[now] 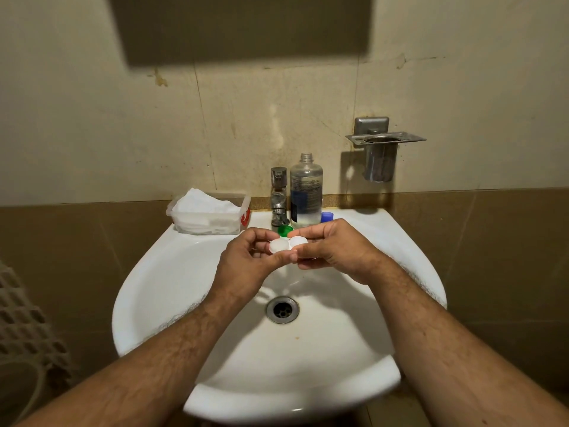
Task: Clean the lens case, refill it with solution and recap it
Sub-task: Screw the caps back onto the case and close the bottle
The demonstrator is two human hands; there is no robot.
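Note:
A white two-well lens case (288, 244) is held over the sink basin, with both wells uncapped and facing up. My left hand (246, 260) pinches its left end. My right hand (332, 251) pinches its right end between thumb and fingers. A green cap (284, 231) lies on the sink ledge just behind the case. A blue cap (327, 216) sits on the ledge to the right of the solution bottle (306, 192). The clear bottle stands upright beside the tap with its neck uncapped.
The white sink (172, 291) has a metal drain (282, 309) below my hands. A chrome tap (279, 195) stands at the back. A plastic box of white tissues (207, 212) sits at the back left. A metal cup holder (381, 149) hangs on the wall.

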